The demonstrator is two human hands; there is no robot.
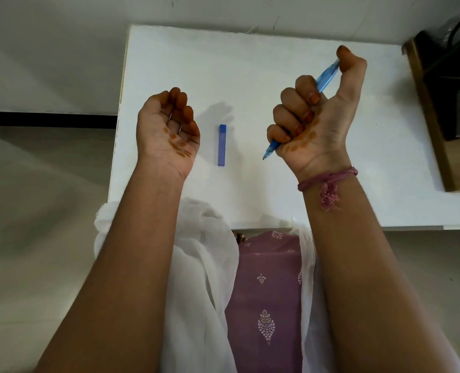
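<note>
**Forearms up close, blue pen (327, 76) fisted in the right hand (312, 109)**

Both forearms fill the bottom of the shot, over a purple printed garment (266, 292) and a white scarf (204, 265). Right hand is up above the white table (250, 63), palm toward the camera. All four fingers wrap tight around the pen's barrel, and the thumb presses on its far end like it's about to click. The tip pokes out below the little finger, pointing back toward the person. Pink thread band (328, 179) tied at that wrist.

Pen looks like light, stiff, see-through plastic, smooth so probably a bit slippery. I'd say mid-barrel is the place to hold it, which is right where the fist sits. Wouldn't squeeze hard or lean on the tip.

Left hand (169, 130) is palm up too, fingers loosely curled, and as far as I can see holding nothing. Between the two hands a small blue rectangular case (222, 145) lies flat on the table, touched by neither.
</note>
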